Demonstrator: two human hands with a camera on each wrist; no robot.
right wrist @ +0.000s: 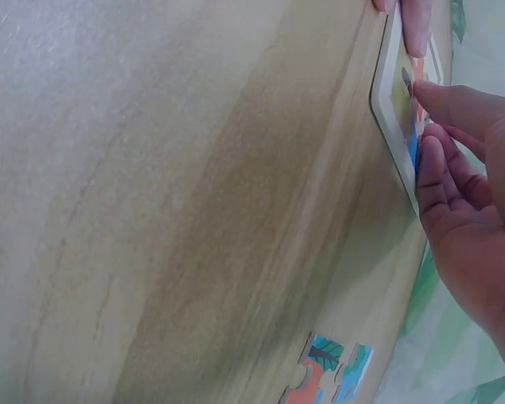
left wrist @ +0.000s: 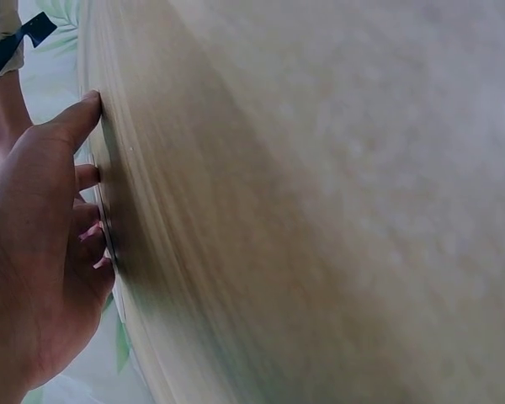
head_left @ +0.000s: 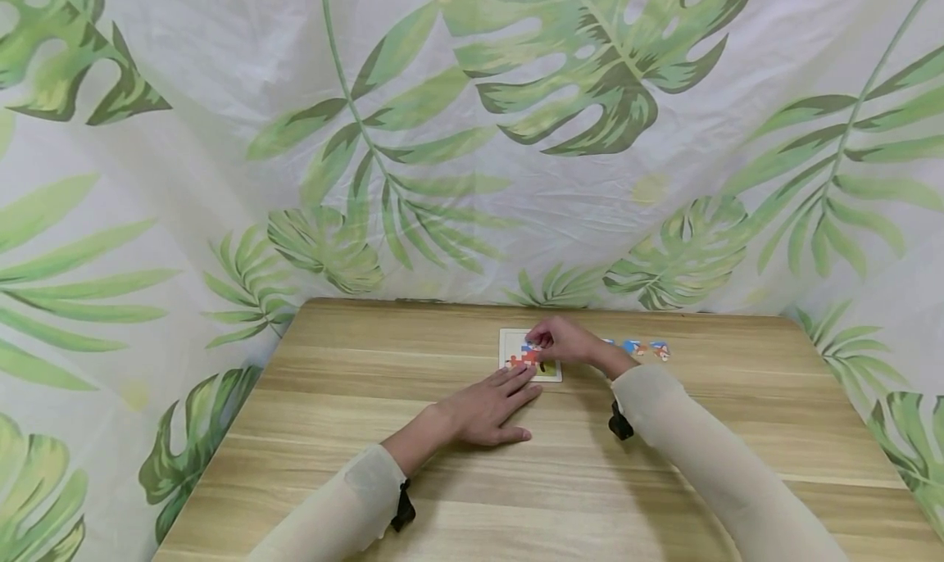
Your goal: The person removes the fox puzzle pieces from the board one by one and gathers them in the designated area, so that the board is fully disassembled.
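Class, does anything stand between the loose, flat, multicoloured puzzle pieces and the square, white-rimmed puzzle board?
Yes: the person's bare right hand reaches across between the loose pieces and the white-rimmed board. No other obstacle is visible there.

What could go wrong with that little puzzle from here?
The left hand rests its fingers on the puzzle board; a shift might jog the pieces on it. The right hand partly covers the picture, so a piece could seat crookedly. Loose pieces lie near the right sleeve, which might brush them aside.
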